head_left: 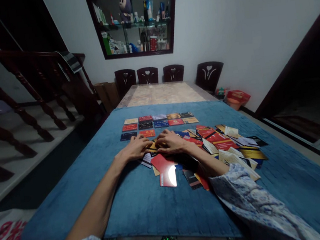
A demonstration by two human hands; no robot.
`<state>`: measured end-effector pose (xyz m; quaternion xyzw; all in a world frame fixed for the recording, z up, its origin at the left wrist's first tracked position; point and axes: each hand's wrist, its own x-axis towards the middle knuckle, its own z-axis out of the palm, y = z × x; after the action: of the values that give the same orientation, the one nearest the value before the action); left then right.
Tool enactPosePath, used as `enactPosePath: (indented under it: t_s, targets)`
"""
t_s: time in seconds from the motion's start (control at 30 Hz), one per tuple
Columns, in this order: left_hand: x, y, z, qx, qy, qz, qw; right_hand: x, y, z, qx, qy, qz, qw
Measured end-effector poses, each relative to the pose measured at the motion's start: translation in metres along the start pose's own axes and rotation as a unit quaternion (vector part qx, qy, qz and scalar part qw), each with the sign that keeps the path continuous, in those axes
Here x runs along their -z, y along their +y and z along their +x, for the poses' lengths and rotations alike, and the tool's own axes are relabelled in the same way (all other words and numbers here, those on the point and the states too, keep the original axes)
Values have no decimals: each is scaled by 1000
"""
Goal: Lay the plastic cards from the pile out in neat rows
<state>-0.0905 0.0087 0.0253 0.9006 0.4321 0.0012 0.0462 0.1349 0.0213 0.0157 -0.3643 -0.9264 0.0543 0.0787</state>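
Note:
My left hand is closed, with its fingertips on the left side of a gold card with a dark stripe. From the other side, the curled fingers of my right hand meet the same card, covering part of it. Below my hands lie a red card with a bright glare on it and a pale striped card. Beyond them, several cards lie face up in neat rows. A dark blue card and a red-orange card form the nearest row.
A loose heap of overlapping cards spreads right of my hands, under my right forearm. Blue cloth covers the near table; a bare marble-look top continues beyond. Dark chairs stand at the far end, a wooden railing at left.

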Motion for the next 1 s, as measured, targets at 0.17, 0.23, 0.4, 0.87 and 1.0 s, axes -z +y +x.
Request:
enactPosePath:
  t_s: [0.17,0.23,0.4,0.87,1.0]
  targets:
    - [-2,-1,1,-25,14,27,999,-1,0,0,3,7,-8,1000]
    - [-2,-2,1,-31,23,31,999,-1,-1,0,6,9,-7,1000]
    - [-1,-4,1,-41,32,7,999,-1,-2,0,0,20,-13,1000]
    - [1,-11,4,-37,132,5,991,-4,-2,3,-55,77,-12,995]
    - [-1,-10,4,-25,139,38,989,-6,-2,4,-83,90,-8,992]
